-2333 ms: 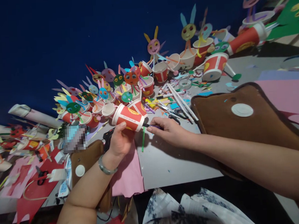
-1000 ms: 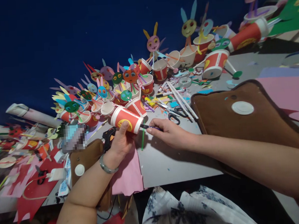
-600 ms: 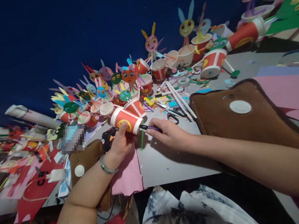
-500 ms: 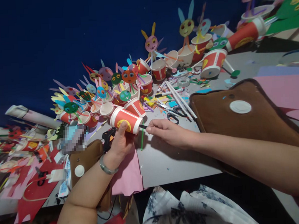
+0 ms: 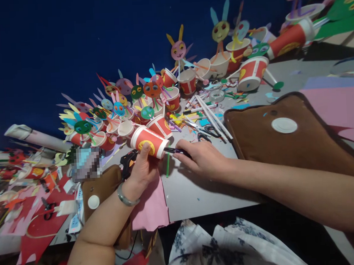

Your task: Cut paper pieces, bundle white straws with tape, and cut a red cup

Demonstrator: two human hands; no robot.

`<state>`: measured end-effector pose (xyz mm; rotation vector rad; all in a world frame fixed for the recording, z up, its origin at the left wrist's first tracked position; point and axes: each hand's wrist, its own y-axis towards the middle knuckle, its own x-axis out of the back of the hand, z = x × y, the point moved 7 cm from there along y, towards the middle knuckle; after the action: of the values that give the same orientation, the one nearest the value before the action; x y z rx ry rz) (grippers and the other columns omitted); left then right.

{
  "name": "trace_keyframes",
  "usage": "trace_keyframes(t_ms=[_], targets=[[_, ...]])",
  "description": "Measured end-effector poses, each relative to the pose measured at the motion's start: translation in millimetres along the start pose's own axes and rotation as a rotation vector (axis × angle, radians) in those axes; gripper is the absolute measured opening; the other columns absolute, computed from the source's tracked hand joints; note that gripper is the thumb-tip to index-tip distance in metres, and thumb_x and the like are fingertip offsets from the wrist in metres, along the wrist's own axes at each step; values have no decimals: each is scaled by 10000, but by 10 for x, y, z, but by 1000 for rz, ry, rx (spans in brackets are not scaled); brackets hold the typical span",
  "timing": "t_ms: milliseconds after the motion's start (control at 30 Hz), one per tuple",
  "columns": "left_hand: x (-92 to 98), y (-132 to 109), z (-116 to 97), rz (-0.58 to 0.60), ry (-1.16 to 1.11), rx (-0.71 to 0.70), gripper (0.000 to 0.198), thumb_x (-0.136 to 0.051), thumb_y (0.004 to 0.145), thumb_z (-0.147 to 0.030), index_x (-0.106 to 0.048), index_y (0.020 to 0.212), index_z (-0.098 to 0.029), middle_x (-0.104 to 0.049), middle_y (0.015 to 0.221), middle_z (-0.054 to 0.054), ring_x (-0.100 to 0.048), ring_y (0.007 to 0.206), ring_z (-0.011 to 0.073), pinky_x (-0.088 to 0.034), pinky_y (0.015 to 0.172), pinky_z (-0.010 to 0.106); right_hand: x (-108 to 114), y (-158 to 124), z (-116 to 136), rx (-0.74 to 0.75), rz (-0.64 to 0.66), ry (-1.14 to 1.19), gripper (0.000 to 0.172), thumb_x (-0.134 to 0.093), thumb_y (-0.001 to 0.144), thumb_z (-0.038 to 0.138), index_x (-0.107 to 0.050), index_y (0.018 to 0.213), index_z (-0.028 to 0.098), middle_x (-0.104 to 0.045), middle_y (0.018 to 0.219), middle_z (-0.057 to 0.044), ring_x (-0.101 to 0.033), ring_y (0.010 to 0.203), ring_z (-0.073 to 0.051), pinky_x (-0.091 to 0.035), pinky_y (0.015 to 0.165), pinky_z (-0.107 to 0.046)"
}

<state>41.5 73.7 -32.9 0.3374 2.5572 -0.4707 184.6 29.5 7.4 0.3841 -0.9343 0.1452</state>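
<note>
My left hand [image 5: 143, 168] grips a red paper cup [image 5: 149, 142] lying on its side, its base turned toward my right hand. My right hand [image 5: 200, 157] pinches a thin dark pointed tool [image 5: 173, 150] whose tip touches the cup's base. A green straw [image 5: 168, 164] lies on the table just under the cup. A black glue gun [image 5: 127, 162] sits beside my left wrist.
Several red cups with paper bunny faces on straws [image 5: 147, 98] crowd the table's far side. Scissors [image 5: 205, 137], white sticks [image 5: 213, 116] and a tape roll [image 5: 217, 95] lie beyond my right hand. A brown pouch [image 5: 284, 142] lies right, pink paper [image 5: 151, 205] under my left hand.
My left hand has turned the cup a little. My right hand stays at the cup's base, its fingers shifting along the dark tool.
</note>
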Motion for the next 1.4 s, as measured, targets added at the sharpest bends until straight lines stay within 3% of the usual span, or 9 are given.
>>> trace_keyframes(t_ms=[200,433,567,700,833,933,1067,1233,1400], targets=[[-28,-6,-150,-26,-45,-93,451,-823,644,-459,-674,1000,-224,-740,972,2,-696,841,168,-563,746,278,-11,18,-47,-86,10,178,218,-469,952,368,-591,929,189,-588,644,-4,-516,597,-156,-287,580,-258],[-97,-14,-219,37,-5,-60,329,-748,618,-315,-674,917,-199,-724,781,-6,-663,671,158,-532,626,277,-7,44,-57,-56,-3,377,235,-458,958,383,-568,893,185,-589,660,6,-508,572,-133,-320,559,-240],[14,2,-158,-49,-6,-64,299,-787,622,-328,-672,859,-185,-720,764,-3,-657,667,141,-518,614,250,49,29,-54,-11,-63,111,248,-435,973,371,-597,944,186,-625,691,-17,-514,596,-151,-268,555,-264],[22,4,-86,-9,20,-23,375,-788,665,-443,-686,901,-169,-709,767,11,-639,655,132,-518,617,253,132,-31,94,184,-142,-292,194,-438,943,208,-627,952,167,-655,745,-66,-524,665,-184,-242,588,-318],[25,-8,-59,12,23,-1,445,-786,668,-525,-689,940,-186,-709,812,12,-649,696,140,-532,636,260,166,-63,178,268,-154,-419,232,-426,914,121,-647,970,164,-655,749,-77,-522,681,-196,-246,614,-338],[55,-17,-28,-15,29,26,466,-787,672,-532,-686,977,-195,-715,819,8,-661,720,152,-543,654,272,169,-31,129,175,-112,-285,202,-448,937,203,-645,967,169,-661,762,-73,-531,680,-191,-243,602,-319],[105,-4,4,-49,29,30,465,-782,686,-532,-687,994,-197,-730,846,22,-684,766,171,-551,678,281,100,35,-27,-54,3,164,249,-446,964,361,-625,930,190,-609,677,-13,-500,589,-153,-281,570,-269],[119,34,27,-20,23,36,460,-774,703,-529,-689,1027,-215,-721,825,21,-668,701,160,-516,573,265,14,78,-55,-88,61,484,279,-439,957,372,-608,832,189,-575,640,8,-479,561,-132,-326,547,-244],[121,20,34,-30,11,50,464,-773,702,-536,-695,1021,-208,-721,847,33,-673,752,179,-546,635,289,82,17,-12,8,-54,-22,249,-437,974,329,-620,904,175,-653,717,-46,-523,615,-163,-224,558,-289]])
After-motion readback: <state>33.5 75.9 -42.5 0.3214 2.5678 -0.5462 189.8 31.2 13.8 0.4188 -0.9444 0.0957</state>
